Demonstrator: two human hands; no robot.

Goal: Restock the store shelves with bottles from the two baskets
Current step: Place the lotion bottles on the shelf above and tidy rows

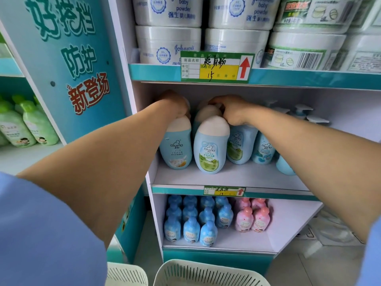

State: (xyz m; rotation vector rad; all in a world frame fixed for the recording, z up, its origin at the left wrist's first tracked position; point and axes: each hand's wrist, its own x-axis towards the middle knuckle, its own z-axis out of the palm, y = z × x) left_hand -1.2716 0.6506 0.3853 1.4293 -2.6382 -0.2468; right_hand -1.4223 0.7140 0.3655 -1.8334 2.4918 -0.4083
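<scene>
Both my hands reach deep into the middle shelf point(226, 176). My left hand point(177, 106) is closed over the top of a light-blue bottle at the back left, behind the front left blue bottle point(177, 149). My right hand point(231, 110) grips the cap of another blue bottle point(241, 145) at the back, just right of the front bottle with the green label point(210, 147). Several more blue bottles stand to the right point(265, 149). Two white baskets point(206, 273) point(127, 275) sit on the floor below me; their contents are out of view.
The upper shelf holds white baby-powder tubs point(169, 44) behind a price tag point(216, 67). The lower shelf has small blue bottles point(191, 228) and pink bottles point(251, 217). A teal side panel point(72, 65) stands left, with green bottles point(31, 124) beyond it.
</scene>
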